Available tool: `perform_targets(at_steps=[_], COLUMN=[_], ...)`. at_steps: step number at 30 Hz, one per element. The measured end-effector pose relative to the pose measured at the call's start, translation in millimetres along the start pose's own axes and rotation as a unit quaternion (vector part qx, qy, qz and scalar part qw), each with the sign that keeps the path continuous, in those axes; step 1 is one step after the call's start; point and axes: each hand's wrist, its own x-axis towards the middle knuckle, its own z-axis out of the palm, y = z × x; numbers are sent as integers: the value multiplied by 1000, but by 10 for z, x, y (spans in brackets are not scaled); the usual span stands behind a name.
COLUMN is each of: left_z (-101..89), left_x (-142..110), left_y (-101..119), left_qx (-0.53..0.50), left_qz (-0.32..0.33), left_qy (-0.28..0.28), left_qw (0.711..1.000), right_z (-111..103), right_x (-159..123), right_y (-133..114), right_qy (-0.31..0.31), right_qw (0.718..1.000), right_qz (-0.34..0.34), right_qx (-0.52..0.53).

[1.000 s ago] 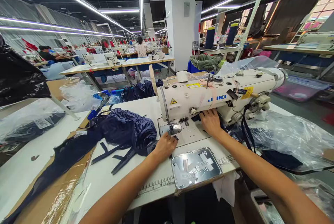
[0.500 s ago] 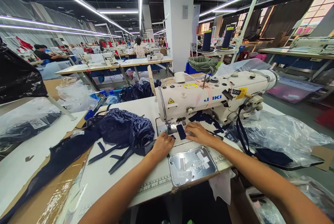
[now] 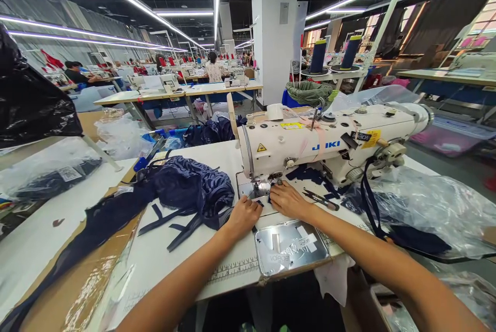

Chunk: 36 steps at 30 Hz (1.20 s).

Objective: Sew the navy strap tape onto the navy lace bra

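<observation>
My left hand (image 3: 244, 216) is closed, its fingers curled over an end of the navy garment (image 3: 180, 187), just in front of the needle area. A small dark tip pokes out past its fingers. The garment, with patterned cups and loose straps, lies to its left. My right hand (image 3: 289, 201) is closed on a small navy fabric piece (image 3: 269, 199), mostly covered by the fingers. Both hands rest at the bed of the white sewing machine (image 3: 287, 146), below its presser foot (image 3: 256, 187). Thread snips (image 3: 321, 199) lie right of my right hand.
A shiny metal tin lid (image 3: 290, 252) lies at the table's front edge. Navy scraps (image 3: 310, 174) are scattered under the machine arm. Clear plastic bags (image 3: 434, 208) lie on the right. Cardboard (image 3: 98, 270) and a black bag (image 3: 34, 94) are on the left.
My right hand has shifted left toward the needle, and its fingers now cover most of the navy piece. The snips show more fully. The whole view has shifted slightly.
</observation>
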Motion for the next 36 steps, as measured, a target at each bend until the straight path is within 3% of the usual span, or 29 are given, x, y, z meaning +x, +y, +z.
perform_targets(at_steps=[4,8,12,27,36], left_z=[3,-3,-9,18,34], left_x=[-52,-68,-53,-22,-27], left_y=[7,15,17,17,7], left_qx=[2,11,12,-3,-14], left_qz=[-19,-29,-31,-18,-10], left_qy=[42,96,108,45,56], left_qw=[999,995,994,999,998], right_z=[11,41,47,25,82], right_x=[152,253,286,249,183], right_y=[-82,-92,-107,-187,-122], right_qy=[-79,-99,-104,-84,-48], right_qw=[982,968,956,951,937], right_qz=[124,162,195,203,186], right_qx=[115,162,194,219,292])
